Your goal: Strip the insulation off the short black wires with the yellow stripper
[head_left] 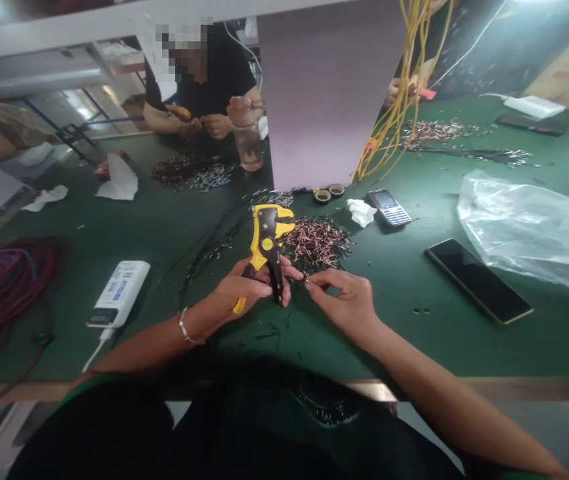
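Green counter (404, 340) under me: my left hand (239, 290) grips yellow wire strippers (267, 243), my right hand (344, 300) pinches a tiny wire piece (307, 283).

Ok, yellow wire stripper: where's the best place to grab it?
Take the yellow wire stripper by its two lower handles, below the pivot, coming from the near side. The head points away and the handles run toward the person, so a palm closing there leaves the head free. The left hand holds it about that way.
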`<state>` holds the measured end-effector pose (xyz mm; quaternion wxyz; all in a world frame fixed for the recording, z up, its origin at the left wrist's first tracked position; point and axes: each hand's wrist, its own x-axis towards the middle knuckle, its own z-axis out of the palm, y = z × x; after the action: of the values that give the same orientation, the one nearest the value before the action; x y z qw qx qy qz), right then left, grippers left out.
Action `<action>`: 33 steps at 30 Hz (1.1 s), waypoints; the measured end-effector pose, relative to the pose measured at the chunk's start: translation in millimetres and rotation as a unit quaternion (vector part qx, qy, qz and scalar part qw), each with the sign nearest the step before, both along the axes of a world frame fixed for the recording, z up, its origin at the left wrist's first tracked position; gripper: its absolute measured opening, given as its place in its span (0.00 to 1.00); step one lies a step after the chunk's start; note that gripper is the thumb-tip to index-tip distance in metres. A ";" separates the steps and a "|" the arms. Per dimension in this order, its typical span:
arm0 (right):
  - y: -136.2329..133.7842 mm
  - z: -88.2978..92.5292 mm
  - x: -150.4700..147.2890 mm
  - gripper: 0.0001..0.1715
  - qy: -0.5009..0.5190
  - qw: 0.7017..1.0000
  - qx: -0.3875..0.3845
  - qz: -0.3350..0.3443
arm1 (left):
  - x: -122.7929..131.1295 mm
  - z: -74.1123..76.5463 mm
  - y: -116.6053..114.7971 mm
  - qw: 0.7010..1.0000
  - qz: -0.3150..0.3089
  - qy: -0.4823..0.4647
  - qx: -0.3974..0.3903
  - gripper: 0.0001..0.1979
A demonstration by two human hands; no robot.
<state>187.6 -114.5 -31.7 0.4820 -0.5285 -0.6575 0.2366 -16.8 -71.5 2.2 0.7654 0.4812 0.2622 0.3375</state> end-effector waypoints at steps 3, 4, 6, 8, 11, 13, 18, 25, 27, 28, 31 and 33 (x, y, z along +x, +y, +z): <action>0.6 -0.7 0.4 0.09 0.006 1.000 -0.022 -0.004 | -0.9 -1.9 1.2 1.000 -0.004 0.001 0.006 0.20; 0.8 -0.6 0.6 0.09 0.010 0.999 -0.030 -0.005 | -1.1 -2.4 1.4 1.000 -0.003 0.002 0.005 0.20; 1.4 -0.3 0.8 0.10 0.016 0.999 -0.043 -0.006 | -1.3 -3.1 1.6 1.000 0.001 0.002 -0.003 0.20; 2.5 -0.4 1.1 0.10 0.020 0.998 -0.056 -0.007 | -1.4 -3.7 1.6 1.000 0.007 0.002 -0.010 0.21; 5.8 -3.1 1.9 0.09 0.034 0.995 -0.093 -0.009 | -1.9 -6.7 2.2 1.000 0.021 -0.009 -0.020 0.21; 9.0 -6.7 3.2 0.08 0.047 0.991 -0.128 -0.009 | -2.2 -11.5 3.6 0.999 0.023 -0.014 -0.043 0.20; 22.3 -12.7 11.2 0.10 0.047 0.982 -0.183 -0.022 | -2.6 -30.7 7.5 0.990 0.010 -0.025 -0.139 0.17; 87.8 3.7 21.2 0.09 -0.048 0.979 -0.195 -0.026 | -1.5 -42.3 7.2 0.980 0.004 -0.052 -0.192 0.15; 122.6 10.9 17.2 0.09 -0.055 0.981 -0.186 -0.027 | -1.4 -40.3 7.1 0.979 0.004 -0.057 -0.195 0.15; 141.2 14.1 14.2 0.08 -0.047 0.982 -0.182 -0.018 | -1.4 -39.1 7.2 0.979 0.006 -0.059 -0.196 0.15; 190.1 19.4 6.4 0.15 0.020 0.982 -0.188 -0.019 | -1.7 -36.4 7.4 0.977 0.014 -0.061 -0.203 0.15; 208.1 18.2 5.7 0.18 0.032 0.983 -0.182 -0.018 | -1.7 -36.3 7.1 0.977 0.019 -0.061 -0.205 0.15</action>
<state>193.3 93.6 -13.5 0.4026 -0.6113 -0.5785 0.3599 -18.5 -64.3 -34.2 0.8558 0.2878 0.2878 0.3195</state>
